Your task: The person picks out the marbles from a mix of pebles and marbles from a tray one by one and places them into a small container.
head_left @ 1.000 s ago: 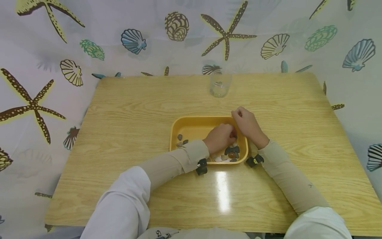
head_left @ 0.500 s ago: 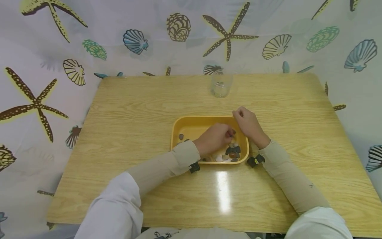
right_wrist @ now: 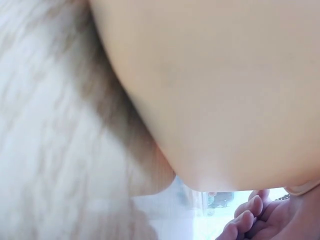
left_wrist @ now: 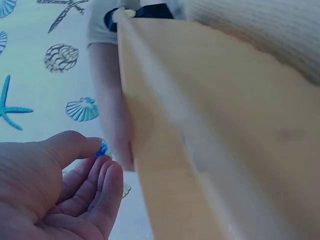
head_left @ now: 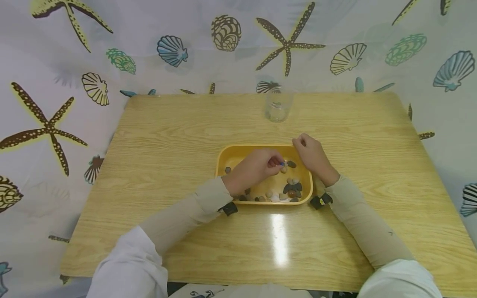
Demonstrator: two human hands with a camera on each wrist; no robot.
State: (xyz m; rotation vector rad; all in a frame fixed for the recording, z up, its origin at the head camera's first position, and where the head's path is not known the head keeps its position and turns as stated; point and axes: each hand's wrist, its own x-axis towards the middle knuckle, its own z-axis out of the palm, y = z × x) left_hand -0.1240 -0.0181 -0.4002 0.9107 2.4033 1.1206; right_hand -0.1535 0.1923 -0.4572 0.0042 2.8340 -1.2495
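My left hand [head_left: 255,167] is over the yellow tray [head_left: 312,186], pinching a small blue glass marble [left_wrist: 102,148] between thumb and fingertips. The other fingers of that hand curl loosely below it in the left wrist view. Just past the fingertips, a dark pebble [head_left: 291,164] and a pale pebble [head_left: 284,169] lie in the tray. Several more pebbles, an orange-brown stone [head_left: 292,193] among them, are gathered along the near side. My right hand [head_left: 312,155] rests at the tray's far right corner, its fingers [right_wrist: 244,220] loosely curled with nothing in them.
A clear glass jar [head_left: 278,108] stands behind the tray, near the far edge of the wooden table [head_left: 167,136]. A seashell-print curtain [head_left: 238,66] hangs behind and at both sides. Bright glare lies on the tabletop in front of the tray.
My left hand has drawn back leftward from the tray's right end, bringing the blue marble into sight and uncovering pebbles. My right hand stays at the corner.
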